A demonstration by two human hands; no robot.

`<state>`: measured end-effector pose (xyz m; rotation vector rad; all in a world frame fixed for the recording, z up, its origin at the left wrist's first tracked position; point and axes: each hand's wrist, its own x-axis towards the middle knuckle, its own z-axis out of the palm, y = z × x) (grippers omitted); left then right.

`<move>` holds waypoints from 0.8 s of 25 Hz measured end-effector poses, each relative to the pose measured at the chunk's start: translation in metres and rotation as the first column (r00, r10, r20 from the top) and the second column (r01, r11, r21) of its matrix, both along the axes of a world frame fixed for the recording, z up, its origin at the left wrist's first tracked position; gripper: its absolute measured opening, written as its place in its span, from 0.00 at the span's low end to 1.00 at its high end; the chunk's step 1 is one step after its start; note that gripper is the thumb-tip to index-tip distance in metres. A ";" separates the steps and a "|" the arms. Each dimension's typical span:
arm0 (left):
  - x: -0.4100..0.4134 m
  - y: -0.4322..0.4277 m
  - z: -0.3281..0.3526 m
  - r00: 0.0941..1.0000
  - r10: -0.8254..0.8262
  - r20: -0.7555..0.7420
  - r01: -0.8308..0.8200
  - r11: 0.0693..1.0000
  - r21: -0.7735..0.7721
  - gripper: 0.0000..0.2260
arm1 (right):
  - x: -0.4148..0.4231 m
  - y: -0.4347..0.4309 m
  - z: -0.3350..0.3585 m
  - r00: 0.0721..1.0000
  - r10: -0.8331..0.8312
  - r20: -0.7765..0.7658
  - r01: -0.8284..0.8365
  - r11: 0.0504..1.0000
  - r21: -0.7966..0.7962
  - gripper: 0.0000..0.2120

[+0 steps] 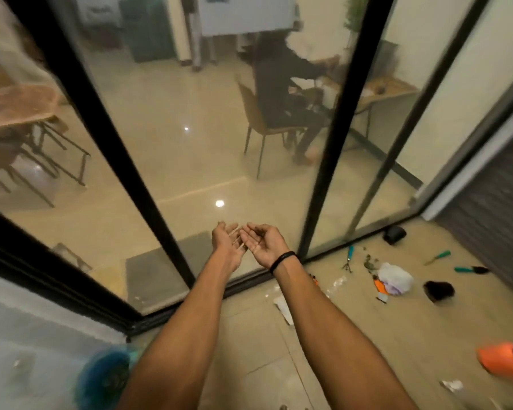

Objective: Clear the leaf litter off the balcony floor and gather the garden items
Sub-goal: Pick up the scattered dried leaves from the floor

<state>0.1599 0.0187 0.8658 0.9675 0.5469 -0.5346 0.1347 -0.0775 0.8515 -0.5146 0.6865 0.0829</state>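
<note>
Centre frame: your left hand (226, 247) and right hand (264, 245) side by side, in front of the glass door (190, 143) that fills the upper frame. On the balcony floor (353, 335), mid-right: hand rake (349, 257) by the door track; leaf litter (367, 261) right of it; bag (396, 278) next; pot (439, 290) lower right of the bag.

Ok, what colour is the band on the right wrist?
Black. The band shows plainly in the head view, the only one.

Beige tiled balcony floor (249, 350), black pot (394, 234) by the door track, teal-handled tool (350, 253) near leaf scraps (367, 261), crumpled white bag (395, 278) beside a dark pot (439, 290), green-handled tool (437, 257) farther right, blurred orange object (504, 361) at the edge
</note>
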 end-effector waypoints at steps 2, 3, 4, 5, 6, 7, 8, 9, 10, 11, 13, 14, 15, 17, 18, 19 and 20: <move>-0.019 -0.067 -0.008 0.993 -0.113 -0.022 0.114 0.993 0.013 0.23 | -0.026 -0.062 -0.011 0.994 -0.103 -0.040 0.103 0.995 0.000 0.13; -0.029 -0.097 -0.012 0.986 -0.165 -0.030 0.166 0.986 0.020 0.23 | -0.039 -0.090 -0.014 0.987 -0.148 -0.060 0.149 0.989 -0.003 0.13; -0.039 -0.128 -0.016 0.976 -0.214 -0.042 0.215 0.976 0.024 0.22 | -0.053 -0.118 -0.018 0.977 -0.201 -0.071 0.201 0.979 0.001 0.12; -0.047 -0.156 -0.019 0.964 -0.262 -0.051 0.263 0.964 0.026 0.22 | -0.065 -0.144 -0.022 0.965 -0.250 -0.079 0.251 0.968 0.006 0.12; -0.054 -0.187 -0.024 0.946 -0.317 -0.066 0.319 0.947 0.029 0.21 | -0.078 -0.172 -0.027 0.947 -0.309 -0.084 0.311 0.950 0.018 0.12; -0.061 -0.214 -0.028 0.929 -0.362 -0.079 0.365 0.930 0.031 0.22 | -0.090 -0.197 -0.030 0.928 -0.361 -0.094 0.365 0.931 0.027 0.11; -0.066 -0.239 -0.034 0.909 -0.406 -0.090 0.410 0.911 0.038 0.23 | -0.101 -0.220 -0.033 0.906 -0.409 -0.108 0.415 0.909 0.038 0.11; -0.073 -0.265 -0.039 0.887 -0.450 -0.099 0.456 0.889 0.047 0.23 | -0.113 -0.243 -0.037 0.880 -0.457 -0.129 0.466 0.884 0.044 0.11; -0.078 -0.288 -0.043 0.865 -0.492 -0.105 0.499 0.865 0.054 0.23 | -0.122 -0.263 -0.040 0.856 -0.496 -0.143 0.507 0.861 0.047 0.11; -0.083 -0.313 -0.047 0.838 -0.534 -0.111 0.542 0.838 0.059 0.23 | -0.131 -0.286 -0.044 0.833 -0.532 -0.151 0.543 0.838 0.044 0.12; -0.086 -0.359 -0.058 0.799 -0.590 -0.111 0.598 0.800 0.054 0.23 | -0.141 -0.328 -0.056 0.795 -0.586 -0.155 0.598 0.801 0.038 0.12; -0.084 -0.381 -0.064 0.779 -0.618 -0.104 0.625 0.779 0.053 0.24 | -0.145 -0.349 -0.061 0.772 -0.615 -0.159 0.627 0.778 0.033 0.13; -0.082 -0.400 -0.068 0.757 -0.645 -0.106 0.652 0.756 0.062 0.25 | -0.147 -0.368 -0.064 0.746 -0.642 -0.177 0.655 0.755 0.025 0.14; -0.074 -0.440 -0.080 0.716 -0.686 -0.128 0.698 0.711 0.089 0.26 | -0.151 -0.406 -0.069 0.703 -0.681 -0.204 0.699 0.715 0.019 0.15; -0.070 -0.457 -0.083 0.698 -0.703 -0.134 0.715 0.691 0.101 0.25 | -0.152 -0.423 -0.073 0.688 -0.695 -0.207 0.713 0.701 0.020 0.15; -0.065 -0.475 -0.085 0.683 -0.719 -0.131 0.731 0.674 0.111 0.25 | -0.151 -0.440 -0.076 0.677 -0.708 -0.203 0.725 0.688 0.018 0.14; -0.060 -0.491 -0.088 0.671 -0.730 -0.131 0.742 0.660 0.120 0.24 | -0.150 -0.455 -0.078 0.662 -0.720 -0.207 0.738 0.674 0.017 0.14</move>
